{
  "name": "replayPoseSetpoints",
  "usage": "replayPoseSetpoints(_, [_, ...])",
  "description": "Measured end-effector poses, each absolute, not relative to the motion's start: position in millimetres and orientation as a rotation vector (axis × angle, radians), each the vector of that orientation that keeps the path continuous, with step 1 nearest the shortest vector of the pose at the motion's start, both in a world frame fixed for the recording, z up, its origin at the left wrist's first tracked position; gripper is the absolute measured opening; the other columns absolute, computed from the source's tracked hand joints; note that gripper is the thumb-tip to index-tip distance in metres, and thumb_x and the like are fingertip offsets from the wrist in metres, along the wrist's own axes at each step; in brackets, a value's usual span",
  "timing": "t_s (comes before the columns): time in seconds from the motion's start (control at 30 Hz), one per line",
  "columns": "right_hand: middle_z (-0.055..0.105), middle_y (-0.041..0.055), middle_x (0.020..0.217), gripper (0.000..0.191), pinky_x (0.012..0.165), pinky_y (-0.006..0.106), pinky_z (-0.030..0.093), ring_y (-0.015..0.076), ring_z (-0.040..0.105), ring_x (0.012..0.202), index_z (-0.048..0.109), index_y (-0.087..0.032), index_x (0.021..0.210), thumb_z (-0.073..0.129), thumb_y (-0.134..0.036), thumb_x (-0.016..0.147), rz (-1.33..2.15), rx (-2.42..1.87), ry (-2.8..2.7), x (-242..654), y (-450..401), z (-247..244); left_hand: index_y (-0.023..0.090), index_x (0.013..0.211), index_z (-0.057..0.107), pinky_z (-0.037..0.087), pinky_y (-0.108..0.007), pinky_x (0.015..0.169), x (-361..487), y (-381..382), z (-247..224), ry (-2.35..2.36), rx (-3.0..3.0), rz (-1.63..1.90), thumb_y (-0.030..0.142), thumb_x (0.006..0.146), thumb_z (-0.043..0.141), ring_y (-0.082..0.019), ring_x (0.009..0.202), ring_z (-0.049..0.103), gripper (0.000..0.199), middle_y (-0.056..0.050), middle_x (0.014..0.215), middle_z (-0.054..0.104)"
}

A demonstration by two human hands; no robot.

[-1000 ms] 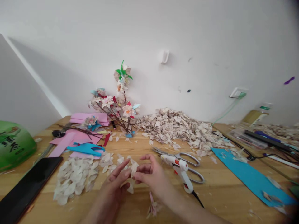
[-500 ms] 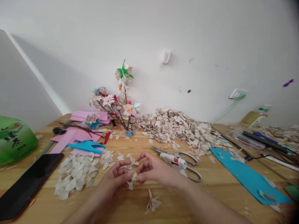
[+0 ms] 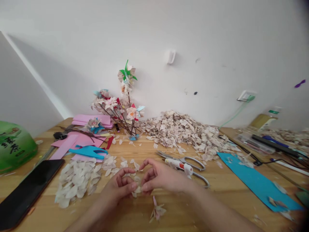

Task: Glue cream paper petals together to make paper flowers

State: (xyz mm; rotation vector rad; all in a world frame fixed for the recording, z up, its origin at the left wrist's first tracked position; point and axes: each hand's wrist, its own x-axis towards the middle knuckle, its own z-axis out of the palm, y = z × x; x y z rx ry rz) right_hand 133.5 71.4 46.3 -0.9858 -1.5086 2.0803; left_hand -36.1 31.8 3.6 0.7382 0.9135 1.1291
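Two hands over a small cluster of pale petals (image 3: 137, 190), all positions noted from that cluster. Far left of it: black smartphone (image 3: 26, 193), then a heap of white petals (image 3: 76, 183). Directly left: left hand (image 3: 118, 187), fingers curled, tips pinching the cluster. Directly right: right hand (image 3: 164, 177), fingers bent, tips grasping the cluster from the other side. Just below: small pink-tinged flower (image 3: 157, 211), lying loose. Further right: hot glue gun (image 3: 177, 167) lying over scissors (image 3: 193, 163), then a blue card strip (image 3: 256, 182) bearing scraps.
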Motion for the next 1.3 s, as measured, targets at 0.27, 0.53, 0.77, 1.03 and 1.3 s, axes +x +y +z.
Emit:
replayPoseSetpoints(0.27, [0.064,-0.0046,0.067,0.043,0.063,0.026,0.048,0.0117,0.062,0.062,0.048,-0.020,0.089,0.078,-0.029,0.059,1.648,-1.013,-1.608,171,74,78,0.019,0.087,0.062,0.046,-0.015,0.046,-41,36,0,1.069,0.622,1.196,0.030,0.050,0.083,-0.008,0.050,0.060,0.045,0.005,0.054,0.066])
replayPoseSetpoints(0.53, [0.061,0.0098,0.109,0.033,0.091,0.041,0.044,0.0275,0.056,0.105,0.056,-0.024,0.096,0.068,-0.039,0.070,0.999,-1.312,-1.625,285,75,83,0.016,0.092,0.063,0.042,-0.013,0.037,-38,27,12,1.145,0.619,1.209,0.025,0.059,0.078,-0.006,0.040,0.051,0.037,0.009,0.044,0.055])
replayPoseSetpoints(0.77, [0.061,0.0103,0.112,0.054,0.091,0.039,0.044,0.0270,0.057,0.105,0.055,-0.020,0.116,0.070,-0.021,0.064,1.356,-1.289,-1.911,304,67,42,0.016,0.097,0.055,0.047,-0.014,0.041,-35,27,15,1.215,0.635,1.224,0.021,0.062,0.076,-0.015,0.067,0.068,0.041,0.001,0.061,0.068])
replayPoseSetpoints(1.03, [0.068,0.0048,0.091,0.040,0.076,0.035,0.049,0.0245,0.062,0.083,0.058,-0.016,0.104,0.068,-0.031,0.068,1.162,-1.535,-1.807,254,69,5,0.018,0.099,0.051,0.051,-0.016,0.045,-34,30,8,1.191,0.635,1.197,0.018,0.063,0.076,-0.017,0.074,0.070,0.043,0.002,0.065,0.069])
replayPoseSetpoints(1.3, [0.069,0.0092,0.099,0.042,0.092,0.047,0.043,0.0339,0.059,0.100,0.064,-0.020,0.097,0.063,-0.051,0.069,0.878,-1.571,-1.612,234,60,-5,0.019,0.100,0.052,0.052,-0.016,0.044,-31,28,4,1.142,0.576,1.195,0.015,0.062,0.076,-0.018,0.073,0.071,0.045,0.000,0.067,0.072])
